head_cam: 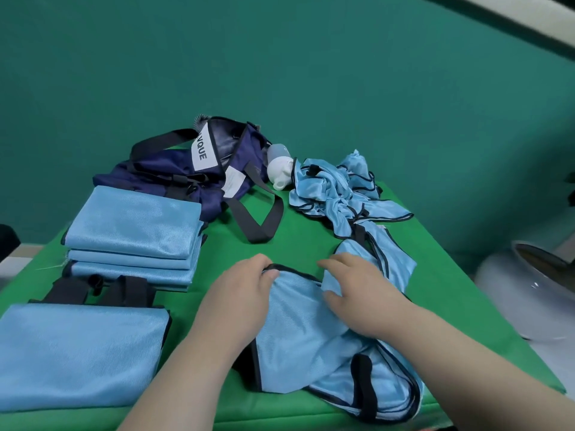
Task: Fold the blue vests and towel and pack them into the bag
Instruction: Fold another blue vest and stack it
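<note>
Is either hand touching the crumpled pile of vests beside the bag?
No, the left hand and right hand are both on the near vest, well short of the crumpled pile.
</note>
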Demonstrator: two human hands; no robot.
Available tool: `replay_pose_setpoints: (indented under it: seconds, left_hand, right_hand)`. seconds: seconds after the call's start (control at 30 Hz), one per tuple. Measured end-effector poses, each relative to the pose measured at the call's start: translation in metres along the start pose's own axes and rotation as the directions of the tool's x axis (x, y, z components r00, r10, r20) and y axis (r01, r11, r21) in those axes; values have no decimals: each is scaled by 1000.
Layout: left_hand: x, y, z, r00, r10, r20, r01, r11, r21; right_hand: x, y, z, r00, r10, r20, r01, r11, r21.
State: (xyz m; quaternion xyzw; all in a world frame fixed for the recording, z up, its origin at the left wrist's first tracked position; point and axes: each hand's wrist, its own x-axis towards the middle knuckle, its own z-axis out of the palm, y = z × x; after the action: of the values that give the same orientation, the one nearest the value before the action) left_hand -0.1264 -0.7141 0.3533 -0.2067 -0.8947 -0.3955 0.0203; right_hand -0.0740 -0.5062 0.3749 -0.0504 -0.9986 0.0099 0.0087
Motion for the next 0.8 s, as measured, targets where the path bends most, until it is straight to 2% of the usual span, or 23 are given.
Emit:
replay_pose_setpoints:
  seconds: [0.07, 0.13, 0.2, 0.3, 0.43, 0.57, 0.7, 0.8]
  left_hand:
    - [0, 0, -3, 1000, 2, -23, -3, 999, -44]
    - [0, 0, -7, 999, 3, -43, -6, 997, -83]
    - [0, -1, -12, 999, 14, -49, -19, 995, -100]
    - [1, -4, -20, 999, 26, -32, -30, 991, -133]
    - [4, -8, -27, 999, 37, -13, -39, 984, -173]
    - [6, -12, -32, 999, 35, -38, -41, 987, -156]
    - [7, -18, -36, 998, 26, -51, -32, 991, -131]
    - [8, -21, -40, 994, 12, -111, -28, 989, -144]
  right_hand:
    - [17, -7, 1, 993, -86, 76, 78, 992, 103]
    - [33, -9, 2, 975, -93, 204, 74, 993, 97]
    - [45, -6, 2, 959, -91, 267, 73, 994, 78]
    - [57, -2, -3, 954, -123, 274, 100, 990, 98]
    - [71, -10, -8, 937, -192, 293, 117, 960, 255]
    - [85, -24, -7, 916, -246, 316, 218, 968, 123]
    - [93, -18, -15, 936, -201, 288, 181, 979, 95]
    - [97, -4, -19, 935, -185, 302, 175, 983, 60]
